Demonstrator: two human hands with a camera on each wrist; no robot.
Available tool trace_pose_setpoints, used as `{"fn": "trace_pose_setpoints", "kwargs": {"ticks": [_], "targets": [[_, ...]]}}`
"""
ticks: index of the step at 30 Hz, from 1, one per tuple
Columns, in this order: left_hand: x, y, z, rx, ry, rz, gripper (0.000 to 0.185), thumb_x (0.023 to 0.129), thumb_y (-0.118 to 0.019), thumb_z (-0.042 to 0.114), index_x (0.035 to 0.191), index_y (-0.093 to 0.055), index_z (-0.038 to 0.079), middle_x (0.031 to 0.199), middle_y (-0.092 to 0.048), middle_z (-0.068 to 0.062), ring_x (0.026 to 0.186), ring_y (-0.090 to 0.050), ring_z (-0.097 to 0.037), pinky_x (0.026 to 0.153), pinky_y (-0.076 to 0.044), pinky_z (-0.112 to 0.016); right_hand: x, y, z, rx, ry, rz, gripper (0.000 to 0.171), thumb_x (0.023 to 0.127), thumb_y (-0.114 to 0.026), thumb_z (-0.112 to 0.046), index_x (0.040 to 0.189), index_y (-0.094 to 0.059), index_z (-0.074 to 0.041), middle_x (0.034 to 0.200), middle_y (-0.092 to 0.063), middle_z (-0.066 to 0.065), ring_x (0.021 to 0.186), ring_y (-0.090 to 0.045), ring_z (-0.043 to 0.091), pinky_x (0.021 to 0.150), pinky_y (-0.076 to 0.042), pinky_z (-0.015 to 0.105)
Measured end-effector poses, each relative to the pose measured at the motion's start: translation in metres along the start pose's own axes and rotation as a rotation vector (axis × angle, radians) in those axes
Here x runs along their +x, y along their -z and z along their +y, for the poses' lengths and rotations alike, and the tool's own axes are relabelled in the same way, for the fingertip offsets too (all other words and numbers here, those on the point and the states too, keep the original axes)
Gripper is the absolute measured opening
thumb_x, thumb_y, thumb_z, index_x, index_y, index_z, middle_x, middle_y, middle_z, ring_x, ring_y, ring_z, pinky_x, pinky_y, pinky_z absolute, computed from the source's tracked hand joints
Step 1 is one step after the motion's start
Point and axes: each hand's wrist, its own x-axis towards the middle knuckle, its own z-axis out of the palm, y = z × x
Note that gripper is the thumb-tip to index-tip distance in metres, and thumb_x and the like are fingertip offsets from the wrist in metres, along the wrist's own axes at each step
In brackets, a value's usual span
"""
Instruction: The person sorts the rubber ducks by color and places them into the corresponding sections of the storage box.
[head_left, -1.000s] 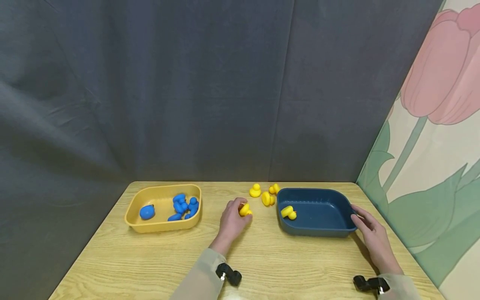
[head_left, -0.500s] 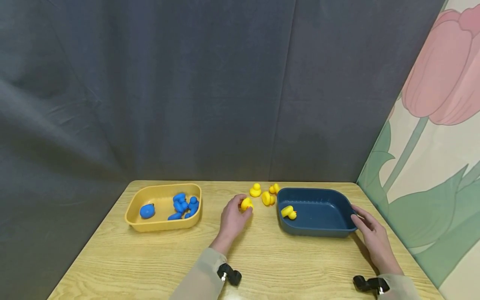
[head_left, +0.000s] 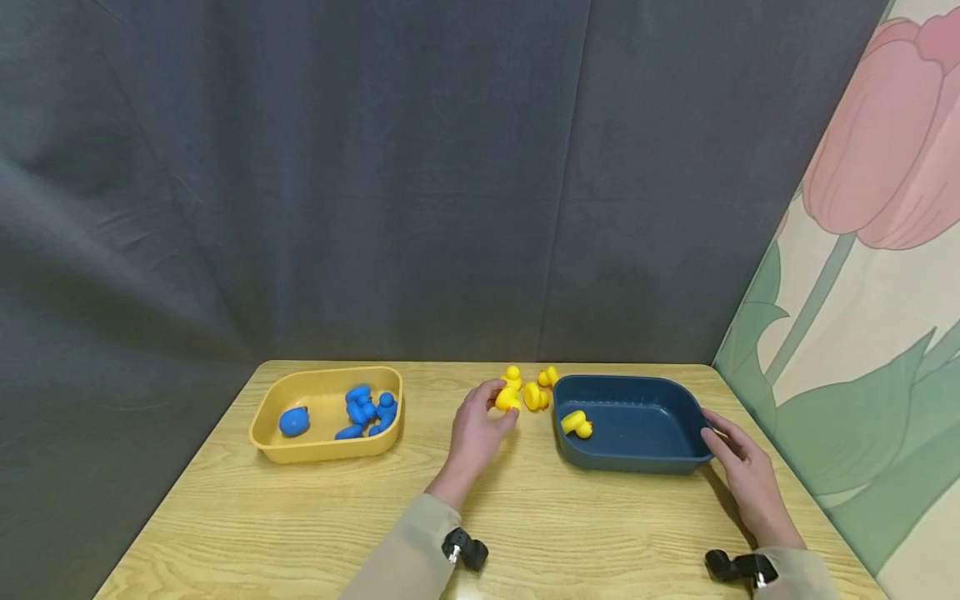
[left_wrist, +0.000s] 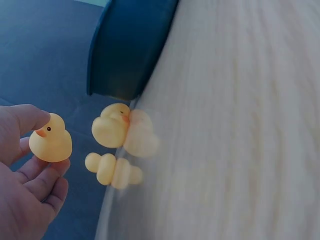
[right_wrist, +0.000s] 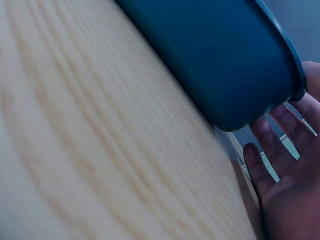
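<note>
My left hand (head_left: 480,425) pinches a yellow rubber duck (head_left: 507,398) between thumb and fingers. In the left wrist view, the held duck (left_wrist: 52,140) shows its eye and orange beak. Just behind it in the head view, another yellow duck (head_left: 512,375) is partly covered. To its right, two more yellow ducks lie tipped over, one nearer (head_left: 534,397) and one farther back (head_left: 549,377). My right hand (head_left: 750,479) touches the right end of the dark blue tub (head_left: 630,465), fingers extended along its wall and rim. Inside that tub, one yellow duck (head_left: 576,423) lies near the left wall.
At the left of the wooden table (head_left: 555,533) stands a yellow tub (head_left: 326,454) holding several blue ducks (head_left: 360,408). A dark grey curtain (head_left: 420,183) hangs behind the table. On the right rises a wall with a tulip picture (head_left: 862,350).
My left hand has moved right and toward the back with the duck, which has turned in its fingers and now overlaps the duck behind. My right hand and both tubs stay put.
</note>
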Motion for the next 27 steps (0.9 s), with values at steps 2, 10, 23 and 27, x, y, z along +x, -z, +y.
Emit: {"fn": "trace_pose_setpoints", "kwargs": {"ticks": [2, 10, 23, 27], "targets": [[0.001, -0.002, 0.004, -0.007, -0.012, -0.002, 0.046, 0.100, -0.084, 0.011, 0.143, -0.068, 0.004, 0.138, -0.068, -0.013, 0.121, -0.071, -0.030, 0.109, -0.057, -0.049, 0.000, 0.000, -0.001, 0.005, 0.012, 0.003, 0.063, 0.116, -0.057, -0.044, 0.171, -0.045, -0.018, 0.165, -0.047, -0.009, 0.122, -0.044, -0.016, 0.090, -0.038, 0.003], [0.002, -0.009, 0.020, -0.016, -0.033, -0.017, 0.048, 0.100, -0.084, 0.012, 0.144, -0.068, 0.006, 0.141, -0.070, -0.010, 0.122, -0.072, -0.028, 0.111, -0.056, -0.048, 0.000, 0.000, -0.002, 0.016, 0.022, 0.005, 0.062, 0.116, -0.058, -0.045, 0.171, -0.046, -0.019, 0.167, -0.047, -0.006, 0.123, -0.044, -0.016, 0.090, -0.038, 0.002], [-0.004, -0.032, 0.037, -0.002, -0.020, -0.063, 0.048, 0.101, -0.084, 0.019, 0.146, -0.069, 0.016, 0.137, -0.072, 0.000, 0.126, -0.066, -0.025, 0.109, -0.054, -0.048, -0.002, 0.000, -0.001, 0.032, 0.009, 0.001, 0.063, 0.116, -0.058, -0.044, 0.171, -0.045, -0.018, 0.164, -0.047, -0.010, 0.125, -0.044, -0.015, 0.092, -0.038, 0.004], [-0.006, -0.040, 0.042, 0.004, -0.017, -0.079, 0.048, 0.101, -0.085, 0.020, 0.146, -0.069, 0.018, 0.139, -0.071, 0.001, 0.128, -0.065, -0.025, 0.109, -0.054, -0.047, -0.002, -0.001, -0.002, 0.039, 0.011, 0.004, 0.062, 0.116, -0.058, -0.044, 0.171, -0.046, -0.018, 0.163, -0.048, -0.012, 0.125, -0.044, -0.015, 0.091, -0.038, 0.003]]}}
